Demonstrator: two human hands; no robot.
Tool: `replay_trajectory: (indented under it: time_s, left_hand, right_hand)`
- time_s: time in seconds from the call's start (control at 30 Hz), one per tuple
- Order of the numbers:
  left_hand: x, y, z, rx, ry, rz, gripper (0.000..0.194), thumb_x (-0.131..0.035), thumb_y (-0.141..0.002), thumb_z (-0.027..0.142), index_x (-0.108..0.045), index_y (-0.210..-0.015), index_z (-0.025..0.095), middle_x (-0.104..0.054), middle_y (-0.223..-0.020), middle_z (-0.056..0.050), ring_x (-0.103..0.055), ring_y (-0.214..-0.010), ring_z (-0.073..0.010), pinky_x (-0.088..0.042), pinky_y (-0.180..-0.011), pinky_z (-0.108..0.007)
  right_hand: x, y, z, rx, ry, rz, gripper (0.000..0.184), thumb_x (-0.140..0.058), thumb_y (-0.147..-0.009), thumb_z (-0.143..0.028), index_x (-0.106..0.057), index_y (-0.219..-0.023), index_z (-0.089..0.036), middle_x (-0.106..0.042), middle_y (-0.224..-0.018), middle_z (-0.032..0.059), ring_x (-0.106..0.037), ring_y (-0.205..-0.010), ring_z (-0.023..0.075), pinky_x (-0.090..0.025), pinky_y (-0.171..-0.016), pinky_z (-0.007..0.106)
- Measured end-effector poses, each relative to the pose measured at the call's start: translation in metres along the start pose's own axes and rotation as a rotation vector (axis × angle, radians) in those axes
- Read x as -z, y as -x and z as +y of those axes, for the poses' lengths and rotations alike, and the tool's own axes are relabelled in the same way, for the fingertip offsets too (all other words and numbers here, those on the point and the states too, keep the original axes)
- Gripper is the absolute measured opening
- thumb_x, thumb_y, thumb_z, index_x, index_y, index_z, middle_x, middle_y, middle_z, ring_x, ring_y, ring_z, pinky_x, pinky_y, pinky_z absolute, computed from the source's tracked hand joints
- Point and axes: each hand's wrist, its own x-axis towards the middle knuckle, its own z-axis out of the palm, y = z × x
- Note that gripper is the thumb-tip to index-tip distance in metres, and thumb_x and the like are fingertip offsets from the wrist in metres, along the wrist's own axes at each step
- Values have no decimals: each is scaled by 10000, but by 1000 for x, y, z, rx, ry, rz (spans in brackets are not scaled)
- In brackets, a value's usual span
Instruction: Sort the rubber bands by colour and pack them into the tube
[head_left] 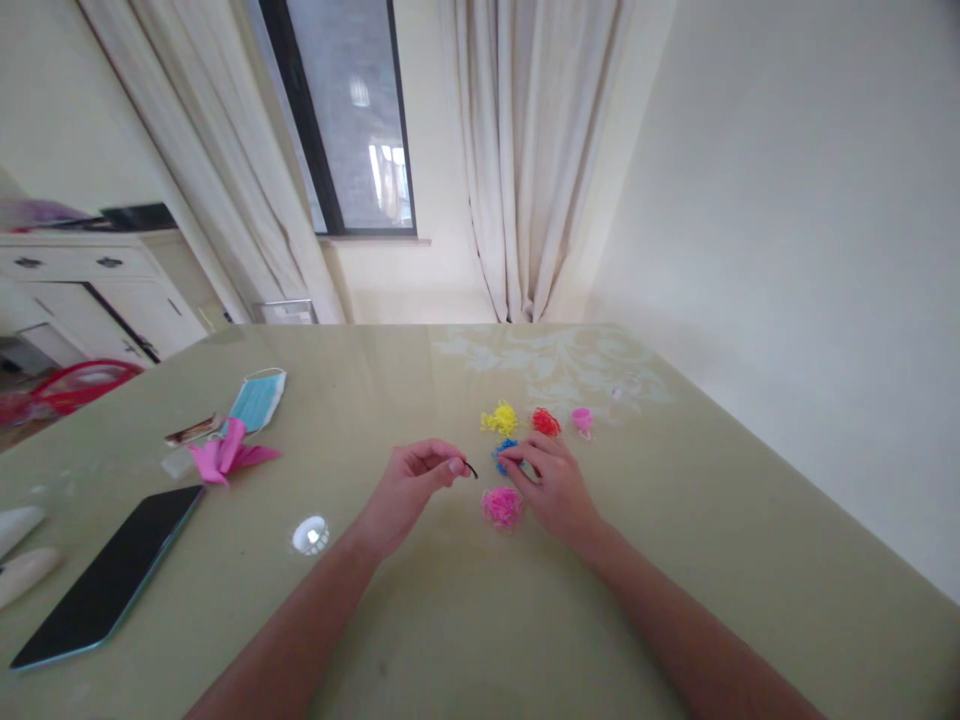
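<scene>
My left hand (416, 490) is closed in a pinch, and a short, thin, dark curved piece (471, 469) sticks out past its fingertips. What kind of thing it is, I cannot tell. My right hand (553, 478) reaches over a small blue pile of thin strands or bands (505, 458), thumb and forefinger closed at its edge; whatever they pinch is too small to see. Close by lie a yellow pile (499, 418), a red pile (546, 422) and a pink pile (502, 508) of the same kind. A small pink cup-like piece (582, 420) sits beside the red pile.
On the left of the table (420, 640) lie a black-screened tablet or phone (112, 570), a pink folded-paper bird (229, 455) and a blue face mask (256, 402). A round shiny white object (310, 535) is left of my left hand. A wall (787, 250) runs along the right.
</scene>
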Motion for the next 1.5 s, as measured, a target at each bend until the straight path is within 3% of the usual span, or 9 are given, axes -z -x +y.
replay_trajectory:
  time_s: [0.23, 0.37, 0.53, 0.63, 0.77, 0.87, 1.13, 1.3, 1.5]
  left_hand:
    - [-2, 2, 3, 15, -29, -32, 333, -856, -766, 488, -768, -871, 185, -786, -828, -64, -642, -743, -163, -475, -719, -284]
    - [-4, 3, 0, 19, -50, -65, 327, -858, -766, 482, -771, -866, 183, -789, -835, -64, -665, -761, -168, -499, -739, -288]
    - [-6, 2, 1, 18, -95, -108, 338, -841, -772, 501, -780, -892, 191, -800, -882, -70, -700, -827, -191, -530, -793, -310]
    - [7, -4, 4, -18, -401, -75, 343, -743, -843, 535, -790, -927, 206, -800, -924, -82, -701, -847, -223, -534, -795, -340]
    - [39, -11, 1, -161, -1147, 218, 250, -627, -921, 384, -794, -1039, 239, -769, -1116, -105, -660, -1072, -314, -486, -967, -451]
    - [57, -14, -6, -89, -1410, 225, 299, -583, -951, 367, -774, -1135, 230, -729, -1224, -135, -639, -1133, -350, -475, -983, -488]
    - [58, -20, -8, -73, -1398, 134, 272, -521, -968, 327, -768, -946, 215, -743, -1014, -95, -682, -982, -271, -501, -903, -383]
    - [55, -20, -7, -208, -1336, 246, 255, -521, -956, 333, -749, -938, 220, -755, -1044, -94, -667, -1014, -280, -498, -924, -397]
    - [44, -20, -3, -176, -929, 283, 274, -543, -953, 420, -712, -930, 205, -759, -841, -51, -671, -732, -207, -516, -716, -331]
  right_hand:
    - [7, 5, -17, 124, -73, -22, 366, -469, -1090, -374, -758, -927, -219, -699, -840, 58, -631, -811, 206, -462, -774, 359]
    - [10, 9, -27, 162, -170, -37, 282, -534, -1059, -387, -759, -1004, -227, -696, -877, 61, -636, -825, 201, -479, -773, 347]
    - [10, 5, -30, 132, -227, -22, 255, -566, -1025, -320, -745, -871, -225, -667, -804, 50, -598, -734, 180, -479, -702, 326]
    - [24, -7, -15, 53, -230, -44, 258, -582, -1012, -352, -738, -854, -220, -670, -793, 50, -586, -705, 179, -476, -670, 319]
    - [52, -22, 26, -49, -97, -49, 318, -545, -1026, -389, -729, -824, -226, -686, -820, 52, -624, -750, 195, -492, -715, 332]
    - [67, -23, 58, -43, 48, -149, 334, -521, -1031, -377, -748, -829, -239, -690, -845, 71, -646, -768, 223, -503, -730, 360]
    - [68, -14, 85, 23, 148, -307, 288, -563, -1018, -307, -793, -846, -295, -734, -881, 54, -678, -796, 246, -517, -727, 376]
    - [67, -15, 85, 7, 168, -213, 300, -579, -1016, -354, -787, -810, -287, -709, -840, 62, -652, -735, 230, -496, -675, 351]
    - [58, -17, 58, 35, 280, -123, 355, -462, -1067, -336, -776, -925, -253, -695, -906, 78, -652, -803, 223, -501, -735, 340]
